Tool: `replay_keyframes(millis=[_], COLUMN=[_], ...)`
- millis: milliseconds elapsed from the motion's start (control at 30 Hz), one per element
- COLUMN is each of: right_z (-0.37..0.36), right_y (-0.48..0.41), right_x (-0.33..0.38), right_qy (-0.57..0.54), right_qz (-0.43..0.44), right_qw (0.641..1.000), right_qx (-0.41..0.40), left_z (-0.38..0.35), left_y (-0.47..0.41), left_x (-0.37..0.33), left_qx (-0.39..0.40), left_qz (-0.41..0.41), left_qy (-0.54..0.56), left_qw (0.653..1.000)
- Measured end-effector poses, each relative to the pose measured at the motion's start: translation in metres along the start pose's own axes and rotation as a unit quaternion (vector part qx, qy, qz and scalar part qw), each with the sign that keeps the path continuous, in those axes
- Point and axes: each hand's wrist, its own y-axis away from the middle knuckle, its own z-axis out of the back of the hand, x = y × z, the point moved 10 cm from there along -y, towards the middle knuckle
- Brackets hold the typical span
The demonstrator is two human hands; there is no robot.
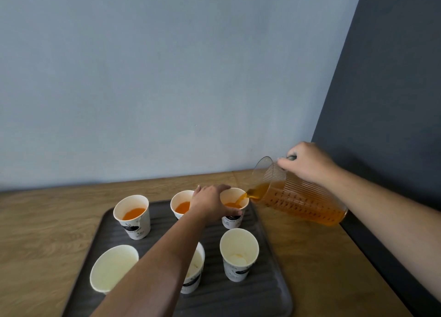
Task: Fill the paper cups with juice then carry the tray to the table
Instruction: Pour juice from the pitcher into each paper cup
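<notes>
A dark ribbed tray (267,290) holds several white paper cups in two rows. In the back row, the left cup (133,217) and middle cup (181,203) hold orange juice. My left hand (211,203) grips the back right cup (233,213) at its rim. My right hand (309,164) holds the handle of a clear pitcher (298,201), tilted left, and orange juice streams from its spout into that cup. The front row cups stand without juice: left (112,267), middle (194,271) partly hidden by my forearm, and right (238,253).
The tray lies on a wooden counter (47,221) that meets a pale blue wall at the back. A dark wall panel (393,102) closes off the right side, and the counter's right edge runs along it.
</notes>
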Motion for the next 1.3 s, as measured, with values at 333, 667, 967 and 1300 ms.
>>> replay_keyframes(millis=[333, 667, 967, 1300], right_z=[0.0, -0.008, 0.013, 0.044], right_y=[0.0, 0.011, 0.048, 0.104], right_x=[0.003, -0.032, -0.058, -0.036], right_qy=[-0.006, -0.133, -0.286, -0.302], right_qz=[-0.001, -0.088, -0.167, -0.124], right_qw=[1.0, 0.987, 0.94, 0.944], right_qx=[0.003, -0.032, -0.081, -0.049], left_z=[-0.001, -0.003, 0.05, 0.009], left_y=[-0.001, -0.001, 0.053, 0.116], left_x=[0.001, 0.0, -0.019, -0.033], left_qx=[0.001, 0.008, -0.065, 0.052], left_qz=[-0.001, -0.011, -0.044, -0.093], left_qy=[0.004, -0.009, 0.117, -0.055], left_qw=[1.0, 1.0, 0.99, 0.993])
